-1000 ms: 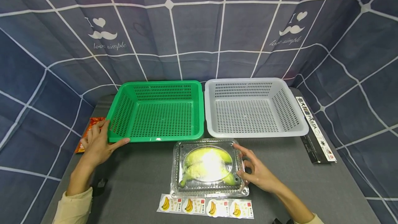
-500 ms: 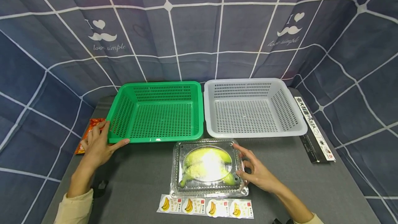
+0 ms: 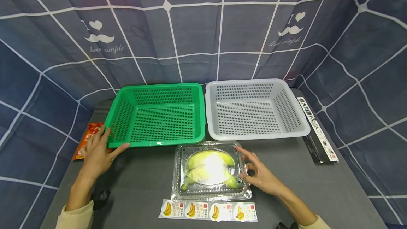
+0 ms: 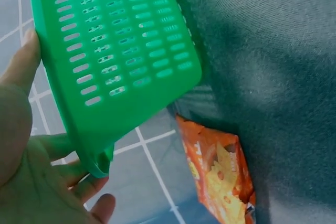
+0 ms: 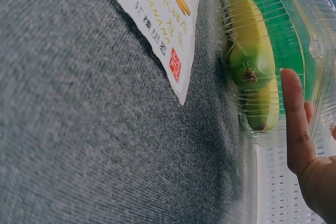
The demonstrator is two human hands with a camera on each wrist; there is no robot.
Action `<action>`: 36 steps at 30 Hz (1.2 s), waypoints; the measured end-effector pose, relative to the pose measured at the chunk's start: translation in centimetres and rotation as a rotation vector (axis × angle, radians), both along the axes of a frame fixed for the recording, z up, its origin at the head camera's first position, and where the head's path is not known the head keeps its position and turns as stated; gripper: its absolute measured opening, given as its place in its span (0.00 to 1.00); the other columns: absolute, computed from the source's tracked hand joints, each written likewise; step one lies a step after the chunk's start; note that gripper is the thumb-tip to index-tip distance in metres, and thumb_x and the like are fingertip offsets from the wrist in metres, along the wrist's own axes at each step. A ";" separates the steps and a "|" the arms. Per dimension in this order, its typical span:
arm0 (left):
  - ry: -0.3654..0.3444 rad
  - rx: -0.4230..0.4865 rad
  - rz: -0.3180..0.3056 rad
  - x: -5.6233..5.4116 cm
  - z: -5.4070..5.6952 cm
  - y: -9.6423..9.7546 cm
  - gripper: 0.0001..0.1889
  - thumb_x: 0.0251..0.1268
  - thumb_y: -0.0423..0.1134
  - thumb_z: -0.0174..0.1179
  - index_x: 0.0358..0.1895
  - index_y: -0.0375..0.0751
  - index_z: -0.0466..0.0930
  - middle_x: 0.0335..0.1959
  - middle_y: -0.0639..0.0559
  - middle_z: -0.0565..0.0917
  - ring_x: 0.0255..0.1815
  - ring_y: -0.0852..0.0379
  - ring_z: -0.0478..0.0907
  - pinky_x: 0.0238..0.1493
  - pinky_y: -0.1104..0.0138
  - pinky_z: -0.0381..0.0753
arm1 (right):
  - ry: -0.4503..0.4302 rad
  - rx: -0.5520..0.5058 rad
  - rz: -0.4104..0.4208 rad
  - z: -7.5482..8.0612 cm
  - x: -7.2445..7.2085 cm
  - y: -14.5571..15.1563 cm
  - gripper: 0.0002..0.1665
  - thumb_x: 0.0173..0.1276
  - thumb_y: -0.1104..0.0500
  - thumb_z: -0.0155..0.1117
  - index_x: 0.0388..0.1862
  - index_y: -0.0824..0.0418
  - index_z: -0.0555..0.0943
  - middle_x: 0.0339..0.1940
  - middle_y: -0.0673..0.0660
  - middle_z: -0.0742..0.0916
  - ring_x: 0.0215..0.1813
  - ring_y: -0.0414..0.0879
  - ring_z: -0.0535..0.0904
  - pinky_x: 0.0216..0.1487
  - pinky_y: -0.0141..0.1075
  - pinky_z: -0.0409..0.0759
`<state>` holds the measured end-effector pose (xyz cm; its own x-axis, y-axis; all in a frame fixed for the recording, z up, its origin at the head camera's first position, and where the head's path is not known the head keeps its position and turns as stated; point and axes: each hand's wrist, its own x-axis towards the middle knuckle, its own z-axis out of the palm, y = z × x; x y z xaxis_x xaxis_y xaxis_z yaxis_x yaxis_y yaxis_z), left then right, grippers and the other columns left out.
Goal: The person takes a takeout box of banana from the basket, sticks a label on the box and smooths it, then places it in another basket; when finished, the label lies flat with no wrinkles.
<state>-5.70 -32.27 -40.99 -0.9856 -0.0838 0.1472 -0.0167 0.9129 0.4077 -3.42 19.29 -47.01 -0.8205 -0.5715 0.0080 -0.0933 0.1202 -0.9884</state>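
My left hand (image 3: pixel 96 156) spans the front left corner of a green plastic basket (image 3: pixel 162 121). In the left wrist view its thumb lies against the rim and the loosely bent fingers are at the corner. Right of centre, my right hand (image 3: pixel 262 176) touches the right side of a clear lidded plastic container (image 3: pixel 211 198). Green-yellow bananas (image 3: pixel 195 176) lie inside, partly washed out by glare. The right wrist view shows a straight thumb (image 5: pixel 294 108) against the container's ribbed wall. A strip of banana stickers (image 3: pixel 208 210) lies in front of the container.
A light grey basket (image 3: pixel 248 119) stands right of the green one, behind the container. An orange snack packet (image 3: pixel 92 130) lies left of the green basket. On the far right is a black-and-white pasta box (image 3: pixel 318 131). Tiled-pattern cloth (image 3: pixel 197 27) surrounds the grey table.
The head view has shifted slightly, so most things appear a little further left. Both hands keep their places on the green basket and the container.
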 end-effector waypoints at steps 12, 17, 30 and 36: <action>0.292 0.117 -0.122 2.4 0.9 3.1 0.31 0.56 0.37 0.72 0.65 0.37 0.75 0.57 0.33 0.78 0.48 0.37 0.75 0.48 0.48 0.69 | 0.052 -0.005 0.014 0.1 -0.2 -0.1 0.48 0.68 0.69 0.61 0.80 0.60 0.48 0.60 0.72 0.60 0.31 0.33 0.71 0.20 0.37 0.77; 0.310 0.174 -0.186 4.1 1.1 4.6 0.33 0.52 0.32 0.73 0.65 0.45 0.76 0.54 0.44 0.80 0.49 0.57 0.75 0.46 0.72 0.70 | 0.055 0.000 0.016 0.0 -0.3 0.0 0.48 0.68 0.69 0.61 0.80 0.60 0.48 0.61 0.72 0.60 0.30 0.33 0.71 0.19 0.38 0.78; 0.060 0.375 -0.387 7.3 -2.2 7.5 0.30 0.55 0.35 0.72 0.63 0.55 0.76 0.52 0.56 0.81 0.44 0.63 0.80 0.43 0.69 0.79 | 0.043 -0.012 0.007 0.2 0.2 0.5 0.47 0.69 0.68 0.61 0.80 0.59 0.49 0.63 0.74 0.61 0.32 0.43 0.77 0.24 0.41 0.83; -0.085 0.472 -0.476 8.3 -4.4 8.3 0.28 0.55 0.40 0.72 0.62 0.51 0.77 0.53 0.54 0.81 0.49 0.60 0.79 0.43 0.65 0.79 | 0.053 -0.030 -0.005 0.2 0.3 0.5 0.40 0.71 0.70 0.58 0.78 0.62 0.55 0.60 0.71 0.65 0.30 0.44 0.79 0.24 0.40 0.83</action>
<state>2.65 -24.01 -45.43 -0.9376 0.3258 0.1217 0.2936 0.5535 0.7794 -3.15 19.77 -46.81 -0.8216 -0.5660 0.0685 -0.1452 0.0916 -0.9851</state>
